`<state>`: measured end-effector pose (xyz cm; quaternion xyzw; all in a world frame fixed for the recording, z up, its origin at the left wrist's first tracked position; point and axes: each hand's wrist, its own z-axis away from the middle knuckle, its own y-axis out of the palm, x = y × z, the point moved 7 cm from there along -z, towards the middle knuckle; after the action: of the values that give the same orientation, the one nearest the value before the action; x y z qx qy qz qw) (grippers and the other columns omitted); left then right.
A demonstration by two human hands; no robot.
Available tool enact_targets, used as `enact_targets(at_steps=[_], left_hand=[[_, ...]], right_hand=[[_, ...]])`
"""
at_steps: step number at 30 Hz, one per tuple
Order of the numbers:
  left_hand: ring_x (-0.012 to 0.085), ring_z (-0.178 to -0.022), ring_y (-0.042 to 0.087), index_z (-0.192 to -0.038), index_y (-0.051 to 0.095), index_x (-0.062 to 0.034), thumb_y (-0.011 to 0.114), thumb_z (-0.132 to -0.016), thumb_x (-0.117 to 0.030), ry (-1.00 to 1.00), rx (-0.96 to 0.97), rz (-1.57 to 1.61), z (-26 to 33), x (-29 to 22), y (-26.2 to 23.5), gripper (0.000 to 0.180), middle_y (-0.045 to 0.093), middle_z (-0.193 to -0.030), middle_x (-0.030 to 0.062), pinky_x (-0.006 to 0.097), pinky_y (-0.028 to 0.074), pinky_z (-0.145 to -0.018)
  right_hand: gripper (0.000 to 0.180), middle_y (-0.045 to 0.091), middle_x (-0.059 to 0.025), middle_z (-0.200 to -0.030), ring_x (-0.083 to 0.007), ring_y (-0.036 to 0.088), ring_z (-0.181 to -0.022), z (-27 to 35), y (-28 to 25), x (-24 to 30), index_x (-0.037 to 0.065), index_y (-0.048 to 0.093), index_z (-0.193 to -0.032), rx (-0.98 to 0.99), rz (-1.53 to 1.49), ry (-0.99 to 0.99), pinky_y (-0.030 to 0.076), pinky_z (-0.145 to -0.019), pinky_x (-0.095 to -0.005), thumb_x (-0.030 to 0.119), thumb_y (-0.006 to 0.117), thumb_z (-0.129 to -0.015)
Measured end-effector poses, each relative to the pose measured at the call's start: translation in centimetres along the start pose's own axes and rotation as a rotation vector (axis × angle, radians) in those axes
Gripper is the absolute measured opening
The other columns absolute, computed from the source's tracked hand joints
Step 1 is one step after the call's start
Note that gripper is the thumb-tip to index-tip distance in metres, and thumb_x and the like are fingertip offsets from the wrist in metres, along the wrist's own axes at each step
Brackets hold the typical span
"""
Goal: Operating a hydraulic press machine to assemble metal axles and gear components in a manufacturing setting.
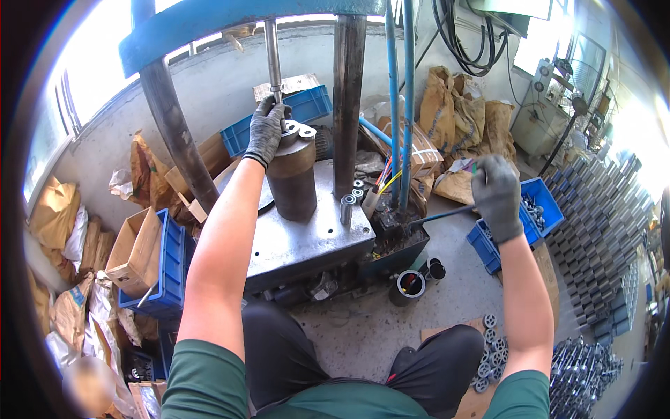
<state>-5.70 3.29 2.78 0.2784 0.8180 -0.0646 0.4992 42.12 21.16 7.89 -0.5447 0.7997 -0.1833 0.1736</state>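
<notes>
My left hand (265,130), in a grey glove, is closed at the top of a dark metal cylinder (292,183), just under the narrow lower end of a shiny press rod (273,56). What its fingers grip is mostly hidden by the glove. Beside it, small light ring-ended metal parts (306,131) rest on the cylinder's top. The cylinder stands upright on a steel press table (307,241). Out to the right, my gloved right hand (497,199) is wrapped round the end of a long thin lever (443,216) beside the press.
Thick press columns (348,105) flank the work. Small metal bushings (347,209) stand on the table's right edge. Blue bins (541,209) of metal parts and stacked dark tubes (593,230) lie right. Dark cups (407,288) and ring-ended parts (488,342) sit on the floor.
</notes>
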Motion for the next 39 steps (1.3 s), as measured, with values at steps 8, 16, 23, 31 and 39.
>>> enact_targets(at_steps=[8, 16, 23, 31, 39], left_hand=[[0.0089, -0.075, 0.059, -0.122, 0.067, -0.0062, 0.060, -0.106, -0.044, -0.017, 0.040, 0.002, 0.3, -0.3, 0.4, 0.042, 0.068, -0.086, 0.0033, 0.025, 0.050, -0.066], [0.0102, -0.067, 0.063, -0.101, 0.072, -0.0040, 0.067, -0.093, -0.069, -0.092, 0.014, -0.011, -0.5, -0.3, -0.5, 0.065, 0.067, -0.077, 0.0037, 0.025, 0.054, -0.063], [0.0126, -0.067, 0.066, -0.096, 0.072, -0.0034, 0.065, -0.093, -0.070, -0.114, -0.005, 0.015, -0.7, 0.3, -0.6, 0.068, 0.068, -0.077, 0.0048, 0.028, 0.057, -0.060], [0.0148, -0.072, 0.068, -0.101, 0.072, -0.0037, 0.059, -0.104, -0.056, -0.124, 0.004, 0.087, -0.4, 0.2, -1.0, 0.054, 0.071, -0.081, 0.0065, 0.030, 0.058, -0.066], [0.0140, -0.077, 0.068, -0.110, 0.072, -0.0031, 0.064, -0.105, -0.038, -0.081, 0.052, 0.068, -0.4, 0.2, -1.0, 0.036, 0.073, -0.088, 0.0069, 0.028, 0.056, -0.070]], right_hand=[[0.009, 0.068, -0.0202, -0.091, -0.0407, 0.068, -0.090, 0.3, 2.4, -2.4, 0.003, 0.065, -0.090, 0.314, 0.007, 0.098, 0.056, -0.080, -0.0489, 0.012, 0.064, -0.089], [0.036, 0.073, -0.0173, -0.103, -0.0368, 0.072, -0.094, 18.4, -2.3, 5.5, 0.010, 0.073, -0.117, 1.251, -0.250, 0.037, 0.059, -0.085, -0.0435, 0.023, 0.066, -0.085], [0.021, 0.072, -0.0150, -0.088, -0.0381, 0.070, -0.087, 20.1, -2.5, 5.5, 0.009, 0.074, -0.099, 1.285, -0.186, 0.095, 0.057, -0.078, -0.0471, 0.023, 0.064, -0.087], [0.023, 0.072, -0.0151, -0.086, -0.0383, 0.070, -0.085, 14.6, -3.1, 4.9, 0.008, 0.076, -0.102, 0.973, -0.368, 0.215, 0.057, -0.077, -0.0446, 0.018, 0.066, -0.084], [0.018, 0.071, -0.0142, -0.089, -0.0364, 0.069, -0.087, 19.0, -2.8, 4.9, 0.008, 0.073, -0.094, 1.236, -0.256, 0.141, 0.057, -0.080, -0.0446, 0.019, 0.065, -0.082]])
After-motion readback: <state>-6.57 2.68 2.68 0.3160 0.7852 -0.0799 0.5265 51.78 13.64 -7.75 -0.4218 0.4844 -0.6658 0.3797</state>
